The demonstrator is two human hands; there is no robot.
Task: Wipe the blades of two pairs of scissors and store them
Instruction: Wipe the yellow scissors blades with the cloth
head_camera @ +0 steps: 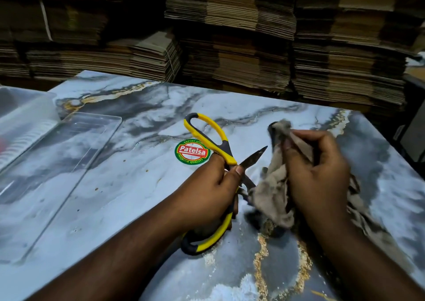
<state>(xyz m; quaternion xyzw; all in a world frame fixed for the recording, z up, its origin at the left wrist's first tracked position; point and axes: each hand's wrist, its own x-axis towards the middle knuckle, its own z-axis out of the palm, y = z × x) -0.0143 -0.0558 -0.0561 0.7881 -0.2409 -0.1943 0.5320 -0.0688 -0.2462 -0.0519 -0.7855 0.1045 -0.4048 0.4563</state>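
Between the two hands the scissors (226,160) are held wide open above the marble table (115,185). The left hand (213,185) is clenched around them near the pivot, one yellow handle pointing away and the other one below the wrist. The right hand (317,174) is closed on a soft brown cloth (271,192), which is wrapped around the lower blade; the upper blade is bare. The scissors are judged stiff, rather light and sharp, so they are best taken by the rubber handles. A second pair is not seen.
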